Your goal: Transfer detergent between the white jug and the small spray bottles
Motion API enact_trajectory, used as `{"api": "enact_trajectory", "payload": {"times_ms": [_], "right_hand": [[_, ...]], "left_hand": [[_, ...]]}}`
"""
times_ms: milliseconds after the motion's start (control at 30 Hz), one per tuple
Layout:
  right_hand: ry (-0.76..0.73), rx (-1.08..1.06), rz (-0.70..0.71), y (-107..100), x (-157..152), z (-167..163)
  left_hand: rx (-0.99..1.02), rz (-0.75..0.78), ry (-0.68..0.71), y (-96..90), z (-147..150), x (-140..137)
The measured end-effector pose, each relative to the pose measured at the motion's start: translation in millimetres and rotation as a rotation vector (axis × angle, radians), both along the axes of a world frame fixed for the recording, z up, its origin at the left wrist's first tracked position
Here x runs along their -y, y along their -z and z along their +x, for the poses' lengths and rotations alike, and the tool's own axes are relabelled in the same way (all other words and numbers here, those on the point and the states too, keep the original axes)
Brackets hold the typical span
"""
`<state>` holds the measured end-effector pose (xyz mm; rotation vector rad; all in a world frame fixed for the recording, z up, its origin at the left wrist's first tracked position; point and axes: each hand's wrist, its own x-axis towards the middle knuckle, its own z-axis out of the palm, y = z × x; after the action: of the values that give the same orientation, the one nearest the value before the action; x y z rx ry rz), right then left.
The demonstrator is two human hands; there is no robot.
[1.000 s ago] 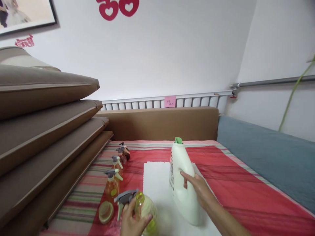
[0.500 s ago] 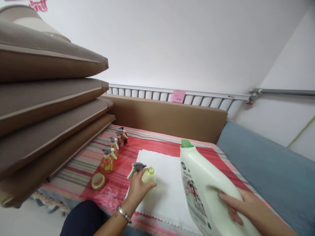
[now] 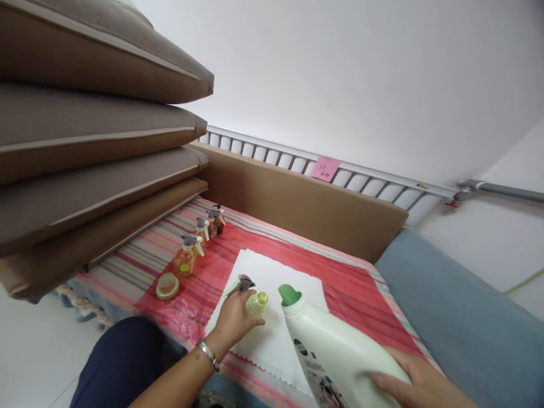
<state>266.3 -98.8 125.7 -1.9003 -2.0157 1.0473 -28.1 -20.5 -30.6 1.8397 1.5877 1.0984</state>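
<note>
Right hand: fingers clamped on the handle of the pale green jug.
Pale green jug: tilted leftward, its green spout near the small bottle's mouth but apart from it.
Left hand: fingers closed around the small yellow-green bottle, with a grey trigger sprayer also gripped.
Small yellow-green bottle: uncapped, over the white cloth; whether it touches the cloth, cannot tell.
Round lid: on red cloth, left of the left hand.
Spray bottles: upright in a row beyond the lid.
Pink note: on the radiator, behind the brown panel.
</note>
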Motion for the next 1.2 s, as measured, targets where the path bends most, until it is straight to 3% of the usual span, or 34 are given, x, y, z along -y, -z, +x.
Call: {"api": "enact_trajectory", "payload": {"times_ms": [267, 533, 1200], "right_hand": [[-0.092, 0.106, 0.099, -4.6, -16.7, -14.1], [-0.084, 0.204, 0.179, -8.1, -23.0, -27.0], [-0.130, 0.281, 0.159, -15.6, -33.7, -38.0]], "left_hand": [[-0.044, -0.063, -0.019, -8.1, -5.2, 2.4], [-0.065, -0.101, -0.023, -6.3, -7.2, 2.2], [-0.130, -0.080, -0.031, -13.3, -5.8, 7.2]]}}
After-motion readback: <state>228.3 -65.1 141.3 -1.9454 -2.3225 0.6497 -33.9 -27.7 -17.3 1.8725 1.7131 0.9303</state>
